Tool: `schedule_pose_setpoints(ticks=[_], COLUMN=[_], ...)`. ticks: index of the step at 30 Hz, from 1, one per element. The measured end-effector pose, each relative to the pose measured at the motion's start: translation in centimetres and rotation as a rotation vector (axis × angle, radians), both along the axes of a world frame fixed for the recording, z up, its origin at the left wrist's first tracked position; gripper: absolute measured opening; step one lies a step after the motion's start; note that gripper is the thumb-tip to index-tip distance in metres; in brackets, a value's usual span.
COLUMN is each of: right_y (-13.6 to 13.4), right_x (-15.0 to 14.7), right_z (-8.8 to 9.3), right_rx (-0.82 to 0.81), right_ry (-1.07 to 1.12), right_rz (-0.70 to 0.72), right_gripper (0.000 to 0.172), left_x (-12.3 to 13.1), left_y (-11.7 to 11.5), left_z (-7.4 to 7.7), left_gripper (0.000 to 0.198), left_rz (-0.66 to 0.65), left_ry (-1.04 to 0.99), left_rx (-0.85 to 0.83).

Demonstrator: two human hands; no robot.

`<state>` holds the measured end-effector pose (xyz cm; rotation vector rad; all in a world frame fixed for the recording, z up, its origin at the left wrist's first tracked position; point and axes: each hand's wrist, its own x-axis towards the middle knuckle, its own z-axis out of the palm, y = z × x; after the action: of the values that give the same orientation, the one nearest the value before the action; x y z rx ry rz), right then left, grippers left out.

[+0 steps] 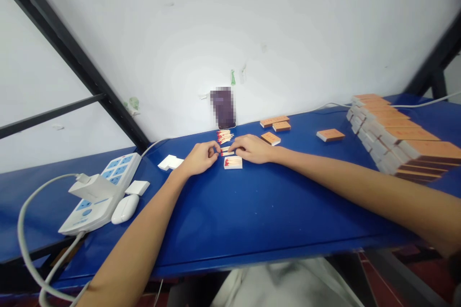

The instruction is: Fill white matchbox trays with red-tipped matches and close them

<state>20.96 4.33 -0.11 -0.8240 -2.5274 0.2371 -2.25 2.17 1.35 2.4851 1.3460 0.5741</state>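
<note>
My left hand [200, 157] and my right hand [252, 148] meet over the blue table [252, 211], fingertips pinched together on a small bundle of red-tipped matches [226, 150]. Just in front of them lies an open white matchbox tray [233, 162] with matches inside. A loose pile of matches [224, 135] lies behind the hands near the wall.
A white power strip [103, 192] with a plugged adapter and cable sits at the left, beside a white oval case [125, 208]. Small white boxes [171, 161] lie left of my hands. Orange matchboxes [275, 122] lie scattered behind; a long stack [392, 136] runs along the right.
</note>
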Motion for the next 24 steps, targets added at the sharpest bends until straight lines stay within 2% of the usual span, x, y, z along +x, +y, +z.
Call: schedule_pose_setpoints(ticks=[8, 19, 24], right_y=[-0.06, -0.11, 0.04], right_x=[0.01, -0.03, 0.08], right_z=[-0.02, 0.05, -0.13], right_rx=[0.006, -0.002, 0.015], right_ry=[0.003, 0.007, 0.039], right_rz=[-0.01, -0.008, 0.049], right_gripper=[0.036, 0.034, 0.035], left_x=[-0.13, -0.14, -0.14], left_y=[0.01, 0.03, 0.05], left_z=[-0.02, -0.08, -0.14], left_gripper=[0.024, 0.027, 0.027], left_rz=[-0.002, 0.003, 0.001], left_ry=[0.004, 0.016, 0.008], left_rx=[-0.003, -0.009, -0.009])
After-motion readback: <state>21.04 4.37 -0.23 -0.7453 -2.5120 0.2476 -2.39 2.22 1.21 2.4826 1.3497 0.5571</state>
